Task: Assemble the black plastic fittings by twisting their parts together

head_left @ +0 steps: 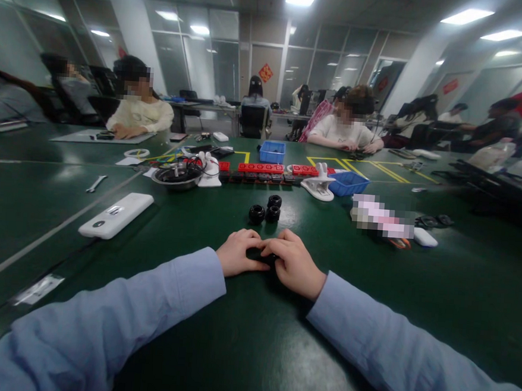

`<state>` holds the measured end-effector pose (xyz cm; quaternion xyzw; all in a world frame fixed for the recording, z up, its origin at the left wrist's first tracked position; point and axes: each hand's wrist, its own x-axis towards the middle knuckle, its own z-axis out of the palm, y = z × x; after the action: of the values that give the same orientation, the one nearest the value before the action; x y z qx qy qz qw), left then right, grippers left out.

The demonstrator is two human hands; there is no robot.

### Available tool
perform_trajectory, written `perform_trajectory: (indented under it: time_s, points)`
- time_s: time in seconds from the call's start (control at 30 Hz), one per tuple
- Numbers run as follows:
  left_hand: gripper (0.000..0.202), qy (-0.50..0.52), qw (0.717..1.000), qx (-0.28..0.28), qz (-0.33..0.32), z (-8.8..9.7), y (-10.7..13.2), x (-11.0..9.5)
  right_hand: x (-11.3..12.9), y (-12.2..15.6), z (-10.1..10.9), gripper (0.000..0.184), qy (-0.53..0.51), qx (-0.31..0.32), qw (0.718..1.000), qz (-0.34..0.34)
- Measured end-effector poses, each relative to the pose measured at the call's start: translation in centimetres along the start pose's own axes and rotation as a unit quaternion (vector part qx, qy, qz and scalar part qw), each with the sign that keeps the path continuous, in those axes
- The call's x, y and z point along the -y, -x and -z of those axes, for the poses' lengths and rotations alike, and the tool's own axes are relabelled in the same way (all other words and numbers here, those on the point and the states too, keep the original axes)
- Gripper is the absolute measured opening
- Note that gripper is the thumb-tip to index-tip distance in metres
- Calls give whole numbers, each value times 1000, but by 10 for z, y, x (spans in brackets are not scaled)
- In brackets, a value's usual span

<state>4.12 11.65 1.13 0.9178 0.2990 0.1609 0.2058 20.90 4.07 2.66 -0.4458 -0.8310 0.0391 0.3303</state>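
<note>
My left hand (240, 252) and my right hand (295, 264) meet low over the table in front of me. Between them is a small black part (265, 256), mostly covered by my fingers, so its kind does not show. My left fingers curl round its left side, while the right thumb and fingers pinch it from the right. Just beyond my hands stand three black wheels that look like small toy tyres: a left one (257, 213), a near right one (273, 213) and a far one (274, 201).
Across the green table (179, 344) runs a row of red blocks (261, 169). Around it are blue bins (272, 152), a metal bowl (177, 176) and a white clip stand (319, 184). A white power bank (116, 215) lies left, a wrench (96, 184) beyond it. Other people sit opposite.
</note>
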Motion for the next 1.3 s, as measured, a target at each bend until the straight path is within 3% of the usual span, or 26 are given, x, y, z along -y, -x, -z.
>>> perform_trajectory:
  time_s: [0.17, 0.33, 0.47, 0.63, 0.8, 0.97, 1.3]
  points:
    - [33, 1, 1000, -4, -6, -1, 0, 0, 0, 0, 0, 27, 4, -2, 1000, 19]
    - [48, -26, 1000, 10, -12, 0, 2, -5, -1, 0, -3, 26, 8, -11, 999, 31]
    - [46, -34, 999, 12, -3, -2, 2, -5, 1, 3, -2, 28, 33, -12, 998, 47]
    - [41, -21, 999, 5, -23, -4, 2, 2, 7, 7, 4, 27, 29, -65, 994, 78]
    - [44, -10, 1000, 5, -28, -5, 1, 6, 8, 6, 6, 23, 29, -102, 994, -4]
    - [43, -7, 999, 16, -30, -2, 0, 5, 5, 2, 0, 39, 82, -84, 988, -97]
    - [37, -9, 1000, 14, -18, -1, 0, 0, 7, 0, -1, 30, 117, -51, 986, -111]
